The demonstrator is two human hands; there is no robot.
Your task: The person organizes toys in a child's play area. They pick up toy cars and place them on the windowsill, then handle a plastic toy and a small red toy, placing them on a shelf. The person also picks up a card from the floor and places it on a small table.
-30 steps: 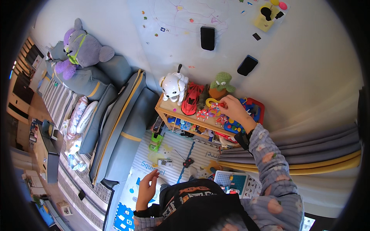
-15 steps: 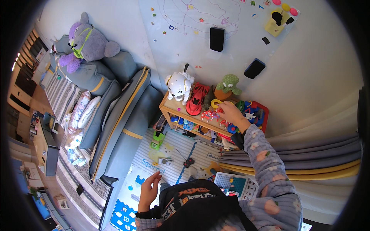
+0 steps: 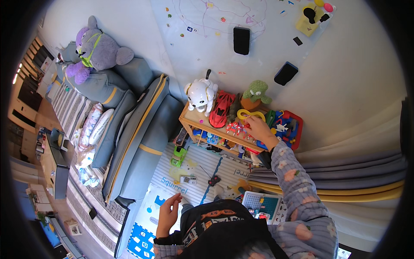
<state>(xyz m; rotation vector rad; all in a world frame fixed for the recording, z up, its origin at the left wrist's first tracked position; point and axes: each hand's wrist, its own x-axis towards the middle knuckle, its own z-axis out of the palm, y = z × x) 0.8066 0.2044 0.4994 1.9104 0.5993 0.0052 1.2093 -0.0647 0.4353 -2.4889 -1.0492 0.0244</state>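
Observation:
Over the right part of a wooden toy shelf (image 3: 192,117), my right hand (image 3: 261,129) is closed, its fingertips pinching a yellow looped toy (image 3: 243,116). The palm hides part of that toy. Small red-and-white figures (image 3: 234,127) stand just left of and below my fingers. Behind the loop sits a green cactus plush in a brown pot (image 3: 255,93). A red toy car (image 3: 222,108) and a white robot dog (image 3: 200,96) stand further left on the shelf top. Low in front of my body, my left hand (image 3: 169,214) is held open with nothing in it, fingers loosely bent.
A red bin of colourful toys (image 3: 295,134) stands at the shelf's right end. On the striped mat lie a green toy car (image 3: 178,156), a dark remote control (image 3: 213,180) and a grey box-like item (image 3: 188,180). A sofa (image 3: 151,134) is left, a curtain (image 3: 345,172) right.
The yellow toy shows more of its loop above my right hand, stretched to the right. My right hand has shifted only slightly; my left hand stays about where it was.

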